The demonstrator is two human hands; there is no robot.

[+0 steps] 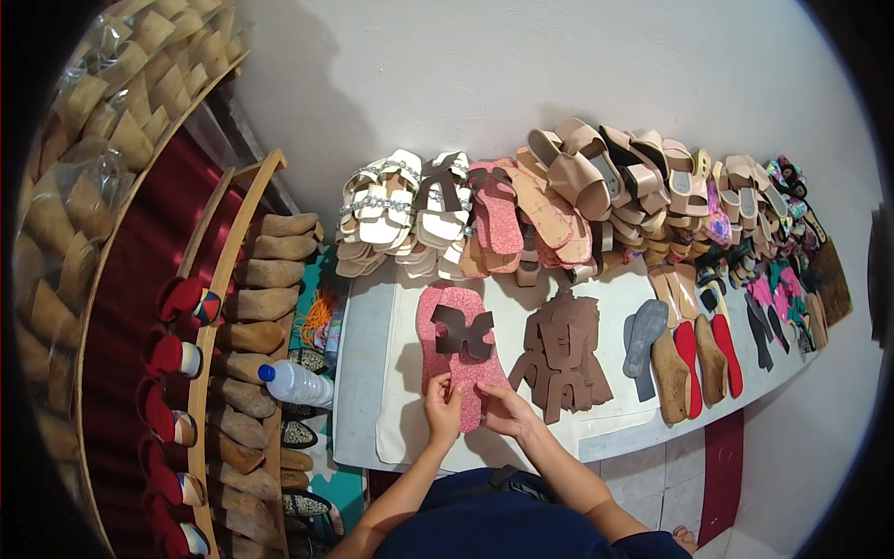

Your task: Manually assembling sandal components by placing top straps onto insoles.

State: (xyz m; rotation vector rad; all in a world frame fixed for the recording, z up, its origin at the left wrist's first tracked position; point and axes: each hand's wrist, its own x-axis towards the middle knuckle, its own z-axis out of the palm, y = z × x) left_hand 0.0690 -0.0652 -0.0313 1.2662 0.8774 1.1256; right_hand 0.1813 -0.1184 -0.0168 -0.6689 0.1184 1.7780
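Observation:
Both hands hold the lower end of a pink speckled sandal sole above the near edge of the table. My left hand grips its left side, thumb on top. My right hand pinches the right side near the heel, and its fingertips are partly hidden beneath. The pink piece reaches away from me; whether it is one sole or two overlapping cannot be made out. A dark brown cut-out strap piece rests across it, beyond my hands. Right of my hands lies a pile of brown cut strap pieces.
Finished sandals and pink soles line the wall side of the table. Wooden shoe lasts, red insoles and a grey sole lie right. A plastic bottle and a wooden rack stand left.

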